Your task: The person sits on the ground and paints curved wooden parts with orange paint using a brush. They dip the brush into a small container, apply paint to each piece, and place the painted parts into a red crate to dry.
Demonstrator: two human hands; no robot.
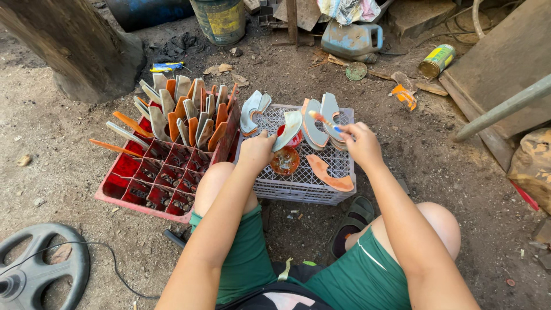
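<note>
Green shorts (356,275) fill the foreground. Beyond, a red compartment crate (143,183) bristles with curved sole pieces; beside it a white lattice crate (304,183). The left hand (256,150) pinches a pale curved piece (288,129); the right hand's (361,143) fingers clamp a small brush (326,121).

Both hands closed, left (256,150); right (360,143); forearms outstretched.

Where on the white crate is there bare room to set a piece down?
Bare mesh on the white crate lies along its near edge, left of the orange piece. The far side is crowded with grey pieces; the bowl fills the middle.
</note>
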